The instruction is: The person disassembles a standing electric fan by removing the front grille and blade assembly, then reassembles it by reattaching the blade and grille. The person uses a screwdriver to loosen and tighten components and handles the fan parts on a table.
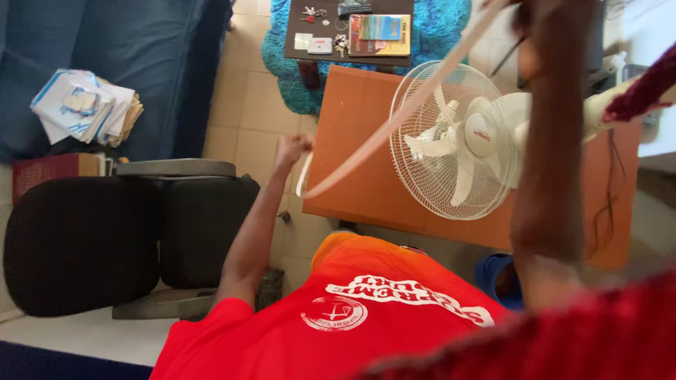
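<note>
Hands clamp a long, flat, cream tape (394, 119) pulled taut: left hand (292, 149) low, right hand (539, 21) raised above the white wire-caged fan (458, 141) on the orange wooden bench (352, 141).

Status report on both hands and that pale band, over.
Left hand shut on pale band, low end. Right hand raised by top end, grip blurred. Band runs straight across the white fan.
</note>
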